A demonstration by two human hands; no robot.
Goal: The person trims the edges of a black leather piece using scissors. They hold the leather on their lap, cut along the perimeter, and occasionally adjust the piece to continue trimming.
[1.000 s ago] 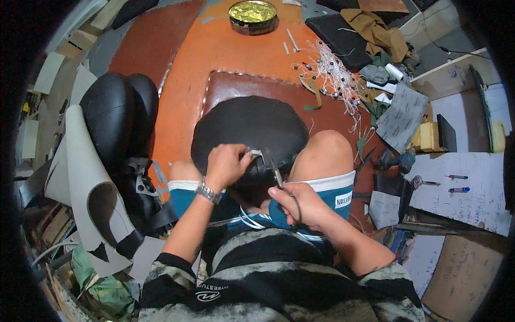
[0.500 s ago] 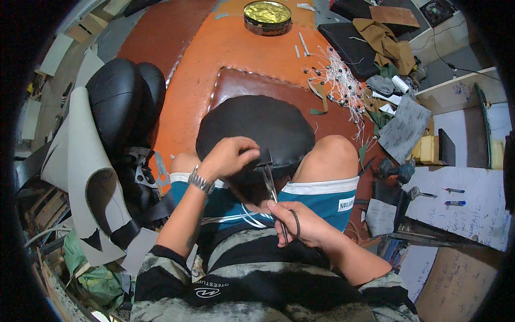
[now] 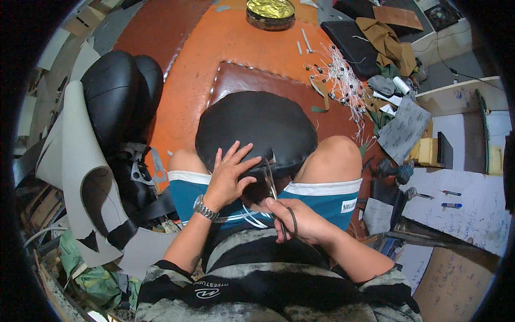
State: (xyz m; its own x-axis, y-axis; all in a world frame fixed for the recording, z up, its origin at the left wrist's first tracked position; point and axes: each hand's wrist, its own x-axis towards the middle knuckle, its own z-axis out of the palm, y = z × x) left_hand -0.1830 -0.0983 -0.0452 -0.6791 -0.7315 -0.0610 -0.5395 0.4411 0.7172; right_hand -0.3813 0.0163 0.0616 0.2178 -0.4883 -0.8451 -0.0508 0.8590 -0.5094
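A round black leather-like seat cushion (image 3: pixel 257 123) rests between my knees. My left hand (image 3: pixel 232 176), with a metal watch at the wrist, lies on its near left edge, fingers spread and flat. My right hand (image 3: pixel 303 221) grips a pair of scissors (image 3: pixel 272 189) by the dark handles. The blades point away from me and reach the cushion's near edge, beside a small slit with a pale spot in the black cover. Whether the blade tips are inside the cover I cannot tell.
Black padded seats (image 3: pixel 110 96) and a curled grey sheet (image 3: pixel 88 177) stand at the left. A round tin (image 3: pixel 270 22) with yellow contents sits far ahead on the orange-brown floor covering. At the right lie tangled white cords (image 3: pixel 343 80), fabric scraps and a white board (image 3: pixel 456 209) with pens.
My left hand has turned from a curled pose over the cushion to lying spread on its near left edge. The scissors in my right hand stay nearly in place.
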